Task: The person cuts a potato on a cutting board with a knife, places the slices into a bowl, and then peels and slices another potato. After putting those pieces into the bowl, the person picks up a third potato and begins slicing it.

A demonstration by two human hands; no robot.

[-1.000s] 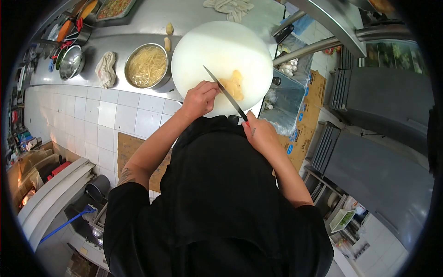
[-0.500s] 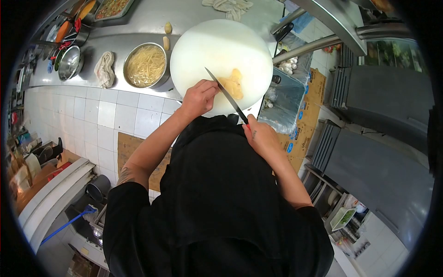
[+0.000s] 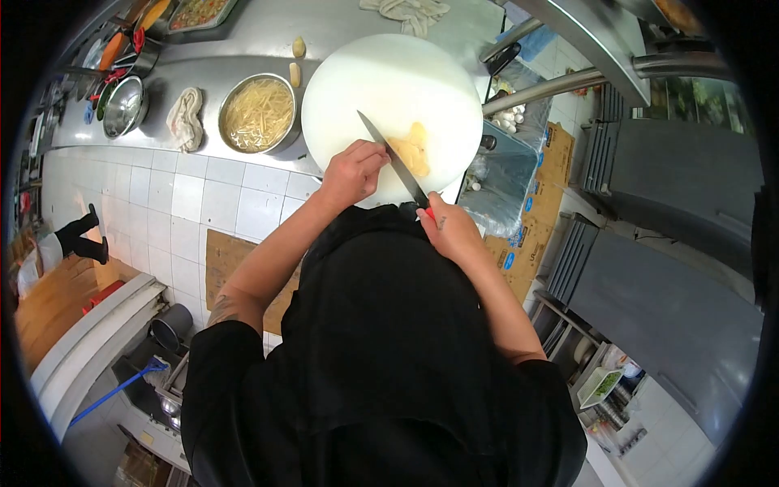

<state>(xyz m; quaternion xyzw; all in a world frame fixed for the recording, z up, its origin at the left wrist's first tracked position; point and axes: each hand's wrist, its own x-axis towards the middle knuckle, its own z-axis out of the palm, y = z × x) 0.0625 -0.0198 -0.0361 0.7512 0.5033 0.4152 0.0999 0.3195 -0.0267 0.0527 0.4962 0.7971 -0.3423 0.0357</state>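
A knife (image 3: 393, 161) with a dark blade and a red-and-black handle lies slantwise over the near part of a round white cutting board (image 3: 357, 73). My right hand (image 3: 452, 226) is wrapped round its handle. My left hand (image 3: 353, 170) is closed at the near left of the board, knuckles up, fingertips right beside the blade; what they press on is hidden under them. Just right of the blade lies a loose pile of thin pale-yellow slices (image 3: 416, 152), which look like a peeled root.
Left of the board stands a metal bowl of pale strips in liquid (image 3: 258, 115). Two yellowish pieces (image 3: 294, 75) lie behind it, a crumpled cloth (image 3: 186, 120) beside it. A plastic-lined bin (image 3: 495, 191) is at the right. Another person's dark-clad legs (image 3: 79, 238) show far left.
The knife has slid slightly forward and left with my right hand. My left hand stays nearly in place. The other person's legs at the far left have come further into view.
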